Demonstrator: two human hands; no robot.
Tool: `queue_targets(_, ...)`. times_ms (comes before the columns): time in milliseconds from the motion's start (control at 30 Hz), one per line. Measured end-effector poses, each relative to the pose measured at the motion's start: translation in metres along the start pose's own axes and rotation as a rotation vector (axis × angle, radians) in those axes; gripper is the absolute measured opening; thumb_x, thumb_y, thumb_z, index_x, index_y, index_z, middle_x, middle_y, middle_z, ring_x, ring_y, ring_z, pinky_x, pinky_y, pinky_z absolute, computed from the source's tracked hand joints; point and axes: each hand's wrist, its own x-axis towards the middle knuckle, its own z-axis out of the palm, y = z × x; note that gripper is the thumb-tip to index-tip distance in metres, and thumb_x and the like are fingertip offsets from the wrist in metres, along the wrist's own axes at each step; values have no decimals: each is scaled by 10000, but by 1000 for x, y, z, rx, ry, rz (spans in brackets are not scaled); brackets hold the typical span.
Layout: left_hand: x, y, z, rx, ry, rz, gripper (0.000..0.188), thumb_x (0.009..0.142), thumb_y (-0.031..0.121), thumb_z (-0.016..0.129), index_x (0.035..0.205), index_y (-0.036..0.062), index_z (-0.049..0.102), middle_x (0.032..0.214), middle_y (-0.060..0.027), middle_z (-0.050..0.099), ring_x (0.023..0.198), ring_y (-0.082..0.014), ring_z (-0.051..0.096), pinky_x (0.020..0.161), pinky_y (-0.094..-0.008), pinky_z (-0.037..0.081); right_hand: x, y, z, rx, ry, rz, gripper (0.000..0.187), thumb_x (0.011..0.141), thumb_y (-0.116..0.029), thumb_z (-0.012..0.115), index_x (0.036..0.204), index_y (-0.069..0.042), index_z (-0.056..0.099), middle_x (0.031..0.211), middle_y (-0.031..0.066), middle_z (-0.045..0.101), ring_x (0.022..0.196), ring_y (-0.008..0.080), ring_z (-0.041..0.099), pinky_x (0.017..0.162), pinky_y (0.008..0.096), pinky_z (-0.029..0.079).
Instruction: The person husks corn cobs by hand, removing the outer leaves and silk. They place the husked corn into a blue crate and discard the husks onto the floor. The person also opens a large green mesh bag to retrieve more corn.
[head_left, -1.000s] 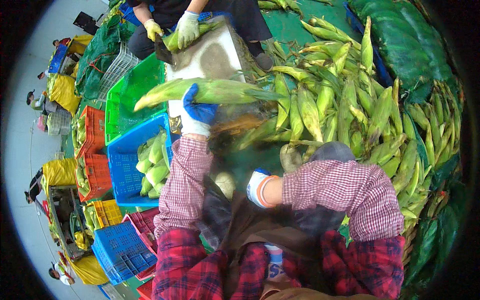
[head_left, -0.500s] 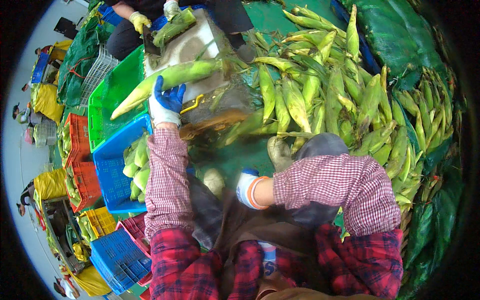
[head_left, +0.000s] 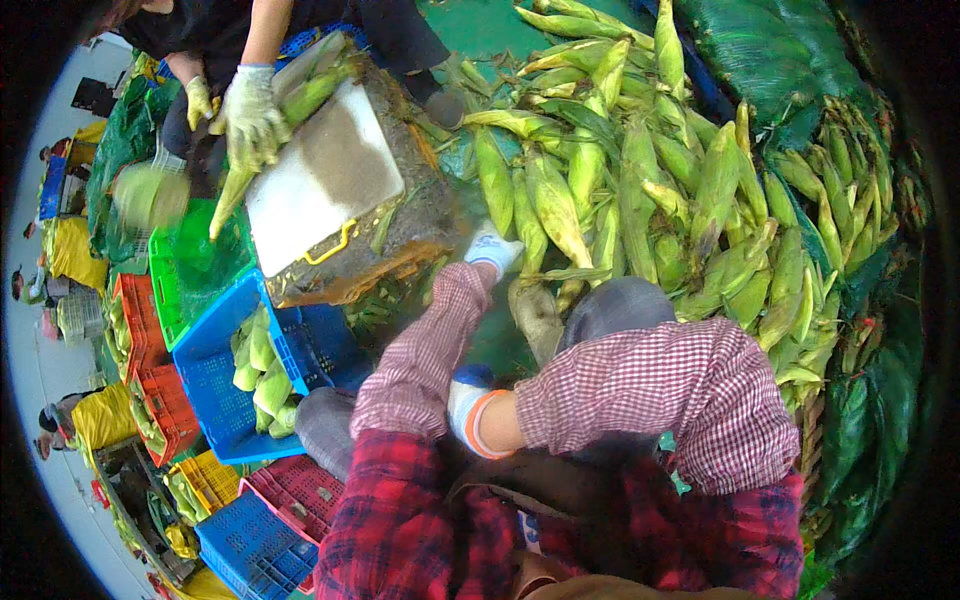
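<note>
My left hand (head_left: 493, 248), in a white and blue glove, reaches out beside the near left edge of a heap of green corn ears (head_left: 548, 205). Its thumb stands apart from the foreshortened fingers, and nothing shows in it. Close to my lap is my right hand (head_left: 470, 408), gloved in white and blue with an orange cuff. Its fingers curl down out of sight, so whatever they hold is hidden. Ahead to the left lies a white cutting board (head_left: 330, 170) with a yellow handle (head_left: 332, 243), on a dirty block (head_left: 395, 225).
Across the board, a co-worker's gloved hand (head_left: 255, 118) is on a corn ear (head_left: 232, 195). A blurred pale green thing (head_left: 150, 196) is near the green crate (head_left: 195, 290). A blue crate (head_left: 215, 360) holds husked-looking ears (head_left: 262, 370). Green mesh sacks (head_left: 770, 60) border the heap.
My left hand has let go of the long corn ear over the board and swung right to the heap. My right hand has shifted slightly down and left. The co-worker's hands have come nearer.
</note>
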Motion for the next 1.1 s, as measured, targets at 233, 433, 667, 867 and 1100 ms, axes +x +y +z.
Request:
queue_targets(233, 73, -57, 22, -706, -228, -453, 472, 802, 411, 729, 1041, 5, 707, 1072, -217, 708, 1017, -325, 688, 847, -391, 541, 15, 7, 2, 56, -90, 46, 446, 785, -465, 669, 1109, -170, 751, 1108, 50, 711, 954, 286, 670, 758, 539, 528)
queue_targets(433, -29, -35, -21, -47, -6, 28, 516, 793, 387, 755, 1139, 11, 683, 1046, -185, 721, 943, -288, 692, 799, -380, 534, -28, 16, -13, 12, 171, 75, 388, 775, -359, 718, 1119, -185, 758, 1145, 26, 719, 1035, 271, 675, 775, 514, 537)
queue_targets(667, -132, 1, -114, -356, 38, 59, 380, 825, 202, 764, 1146, 16, 683, 920, -102, 722, 749, -161, 640, 665, -334, 513, 68, 28, 37, 1, 449, 175, 303, 865, -277, 614, 1113, -172, 753, 1194, 30, 701, 1089, 262, 645, 864, 436, 526)
queue_targets(867, -187, -31, -221, -398, 344, 150, 446, 781, 233, 777, 1136, -17, 674, 919, -113, 710, 812, -188, 659, 761, -325, 527, 2, 39, -7, 8, 286, 101, 260, 804, -257, 698, 1019, -135, 778, 1027, 59, 749, 911, 231, 716, 709, 411, 565)
queue_targets(1100, -211, -83, -274, -353, 697, 51, 386, 753, 143, 800, 1095, 5, 686, 907, -89, 721, 785, -157, 655, 702, -317, 526, -24, 39, -23, 28, 228, 100, 241, 778, -218, 684, 984, -137, 781, 985, 46, 756, 904, 274, 717, 646, 443, 545)
